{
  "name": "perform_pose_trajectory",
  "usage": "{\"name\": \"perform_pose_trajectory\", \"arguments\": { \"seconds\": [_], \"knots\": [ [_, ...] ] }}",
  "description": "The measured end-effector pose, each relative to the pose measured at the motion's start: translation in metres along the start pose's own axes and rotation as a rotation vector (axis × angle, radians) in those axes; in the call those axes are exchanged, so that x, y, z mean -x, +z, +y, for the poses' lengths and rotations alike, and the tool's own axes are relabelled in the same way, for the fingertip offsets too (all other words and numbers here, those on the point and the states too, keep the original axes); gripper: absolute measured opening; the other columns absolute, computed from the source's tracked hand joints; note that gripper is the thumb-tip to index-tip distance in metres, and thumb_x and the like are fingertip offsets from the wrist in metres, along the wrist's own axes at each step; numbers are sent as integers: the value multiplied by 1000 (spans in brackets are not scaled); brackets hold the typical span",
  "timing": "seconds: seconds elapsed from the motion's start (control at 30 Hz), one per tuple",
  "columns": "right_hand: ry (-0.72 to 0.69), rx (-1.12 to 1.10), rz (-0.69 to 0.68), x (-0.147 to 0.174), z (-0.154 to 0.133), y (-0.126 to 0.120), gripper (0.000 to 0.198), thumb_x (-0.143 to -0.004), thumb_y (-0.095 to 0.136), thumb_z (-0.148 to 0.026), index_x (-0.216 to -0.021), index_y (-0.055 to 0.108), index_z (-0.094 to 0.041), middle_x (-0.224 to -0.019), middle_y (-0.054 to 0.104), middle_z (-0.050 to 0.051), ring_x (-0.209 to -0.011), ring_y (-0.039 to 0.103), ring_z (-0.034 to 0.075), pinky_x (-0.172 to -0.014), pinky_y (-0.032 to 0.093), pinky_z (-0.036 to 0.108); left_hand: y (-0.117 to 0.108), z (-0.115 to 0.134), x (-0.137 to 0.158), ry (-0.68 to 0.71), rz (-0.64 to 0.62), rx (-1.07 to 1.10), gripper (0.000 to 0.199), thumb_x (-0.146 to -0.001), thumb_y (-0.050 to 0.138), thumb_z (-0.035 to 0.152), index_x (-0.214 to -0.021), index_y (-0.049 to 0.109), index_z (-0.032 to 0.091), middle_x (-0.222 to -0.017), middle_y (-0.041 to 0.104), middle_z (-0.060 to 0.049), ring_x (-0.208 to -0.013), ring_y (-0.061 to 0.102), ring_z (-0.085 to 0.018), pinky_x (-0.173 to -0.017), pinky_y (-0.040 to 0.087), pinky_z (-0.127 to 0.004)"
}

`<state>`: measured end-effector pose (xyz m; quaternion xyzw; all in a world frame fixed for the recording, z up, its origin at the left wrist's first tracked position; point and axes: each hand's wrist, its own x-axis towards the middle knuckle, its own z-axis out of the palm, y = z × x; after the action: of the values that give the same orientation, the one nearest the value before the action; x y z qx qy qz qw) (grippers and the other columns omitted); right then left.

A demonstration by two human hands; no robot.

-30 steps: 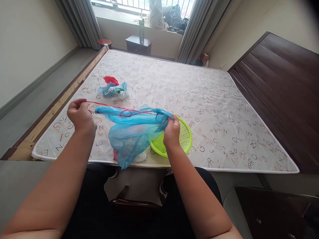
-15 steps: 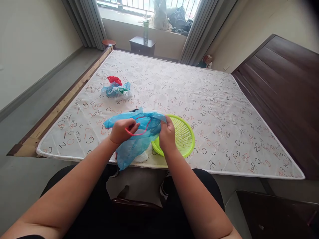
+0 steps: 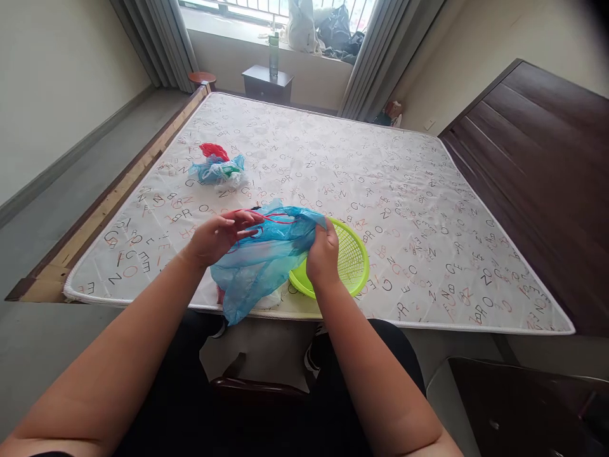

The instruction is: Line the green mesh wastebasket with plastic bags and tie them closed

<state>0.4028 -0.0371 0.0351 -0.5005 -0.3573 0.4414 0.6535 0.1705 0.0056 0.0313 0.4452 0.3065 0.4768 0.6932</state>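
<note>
A thin, see-through blue plastic bag (image 3: 259, 273) hangs between my hands above the mattress's near edge. My right hand (image 3: 323, 254) pinches its bunched upper right part. A red drawstring (image 3: 280, 221) runs from the bag to my left hand (image 3: 219, 236), looped about the fingers, which are partly spread and hold it taut. Behind the bag and my right wrist sits a lime-green plastic basket (image 3: 352, 260), partly covered. Something dark behind the bag's top edge is mostly hidden, as is a reddish thing below it.
The letter-print mattress (image 3: 380, 178) fills the bed. A pile of crumpled plastic bags (image 3: 221, 170), blue, white, green and red, lies farther left on it. A dark headboard (image 3: 533, 139) stands at right. Beyond the bed, a bottle (image 3: 273, 56) stands on a nightstand (image 3: 266, 86).
My left hand has moved left and its fingers have opened out, drawing the red drawstring into a longer, narrower loop. My right hand keeps its pinch on the bag.
</note>
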Motion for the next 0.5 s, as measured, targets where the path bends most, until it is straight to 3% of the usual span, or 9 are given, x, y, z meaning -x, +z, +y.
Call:
{"name": "perform_pose_trajectory", "arguments": {
  "seconds": [0.1,0.17,0.27,0.37,0.43,0.5],
  "knots": [
    [24,-43,29,-3,3,-2,25,-96,56,-44,-100,68,-23,-93,71,-1,-85,66,16,-84,53,32,-4,4,1,-74,-7,85,31,-80,62,45,-93,79,22,-125,76,-12,-129,63,-40,-106,51,-60],
    [34,-65,46,-4,4,-2,24,-95,56,-43,-101,67,-22,-94,71,-1,-86,66,16,-85,53,32,-6,1,0,-105,28,17,43,-86,56,58,-94,79,22,-124,77,-13,-123,67,-39,-104,52,-60],
    [59,-55,4,-2,5,0,28,-95,56,-46,-106,67,-23,-97,72,0,-89,67,17,-86,54,32,-5,-11,-3,-105,75,-501,49,-90,56,62,-90,78,19,-112,79,-13,-108,72,-34,-101,54,-52],
    [25,21,-125,5,3,4,31,-96,57,-52,-105,69,-24,-100,73,0,-94,67,18,-87,54,32,-2,-23,-3,-41,13,-1095,40,-92,58,53,-97,80,20,-98,79,-10,-98,71,-30,-97,54,-45],
    [-22,72,-200,10,3,6,32,-97,57,-53,-105,70,-25,-102,73,1,-96,66,19,-89,55,33,0,-28,-1,-80,-99,-1269,34,-92,56,42,-107,80,23,-97,79,-7,-93,72,-29,-92,55,-42],
    [-64,107,-262,14,4,7,33,-98,56,-53,-109,71,-26,-106,74,1,-99,67,19,-92,55,35,1,-31,0,-120,-180,-1302,32,-88,58,33,-110,80,26,-100,80,-6,-93,72,-29,-91,55,-41]
  ]
}}
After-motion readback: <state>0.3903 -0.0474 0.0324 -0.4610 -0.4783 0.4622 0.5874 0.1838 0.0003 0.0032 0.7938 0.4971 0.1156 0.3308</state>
